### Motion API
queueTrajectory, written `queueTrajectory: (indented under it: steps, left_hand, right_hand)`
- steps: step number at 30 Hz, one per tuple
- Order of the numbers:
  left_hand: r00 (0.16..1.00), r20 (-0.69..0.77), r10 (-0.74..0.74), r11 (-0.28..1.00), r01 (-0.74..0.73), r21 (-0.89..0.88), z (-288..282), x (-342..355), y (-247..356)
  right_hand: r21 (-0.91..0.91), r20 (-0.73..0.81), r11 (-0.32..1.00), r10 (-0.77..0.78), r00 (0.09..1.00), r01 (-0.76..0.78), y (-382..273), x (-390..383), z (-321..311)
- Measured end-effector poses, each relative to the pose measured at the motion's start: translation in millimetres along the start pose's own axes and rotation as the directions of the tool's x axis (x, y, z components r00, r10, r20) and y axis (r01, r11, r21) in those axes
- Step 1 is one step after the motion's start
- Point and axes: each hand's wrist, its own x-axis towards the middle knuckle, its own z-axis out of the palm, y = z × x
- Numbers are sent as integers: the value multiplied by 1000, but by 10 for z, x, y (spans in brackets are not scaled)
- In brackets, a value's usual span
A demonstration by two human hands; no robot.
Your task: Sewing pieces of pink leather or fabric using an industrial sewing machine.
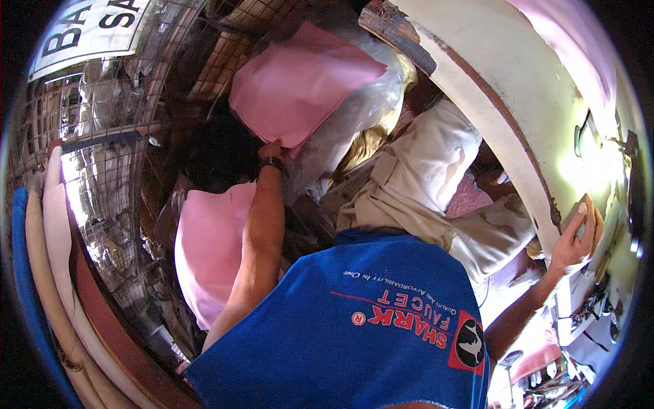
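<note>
- Shirt [306,341]: blue, with red and white lettering [414,327] and a thin red line
- Emblem [470,343]: round, black and white, on a red patch
- Trousers [415,170]: pale tan, brownish camouflage blotches
- Wristband [272,162]: dark, narrow
- Forearms [264,232]: bare

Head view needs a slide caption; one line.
Left hand grips a pink sheet at its lower edge; right hand at the pale tabletop.

Cramped workshop, poss. sewing, tho exact trade unclear. Signs: thin pink cloth-like pcs [306,82] nr a clear plastic bag [378,88], worn white worktable [504,61] w/ chipped edge under strong light, wire-mesh partition [41,123] w/ b/w sign [102,34], misc. clutter [545,382] at lower R.
</note>
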Motion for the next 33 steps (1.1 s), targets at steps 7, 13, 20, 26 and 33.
queueTrajectory:
  steps: [7, 13, 20, 26, 33]
  left_hand:
    - [758, 474, 449, -108, -480, 870, 204, -439, 221]
    - [21, 69, 997, -29, -760, 649, 661, -851, 1755]
    - [-317, 532, 785, -376, -927, 4, 372, -4280, 3323]
    - [-415, 870, 266, -430, -859, -278, 811, -6241, 3004]
    - [-131, 991, 36, -514, -852, -94, -932, -5744, 3682]
  right_hand:
    - [-114, 0, 993, -11, 1000, 11, -124, 30, -91]
    - [-91, -38, 995, -37, 999, 33, -161, 28, -67]
    - [258, 41, 964, -72, 997, 59, -1324, 367, -454]
    - [676, -489, 161, -633, 600, 719, -3279, 787, -646]
    - [949, -37, 181, -749, 662, 258, -3242, 722, -260]
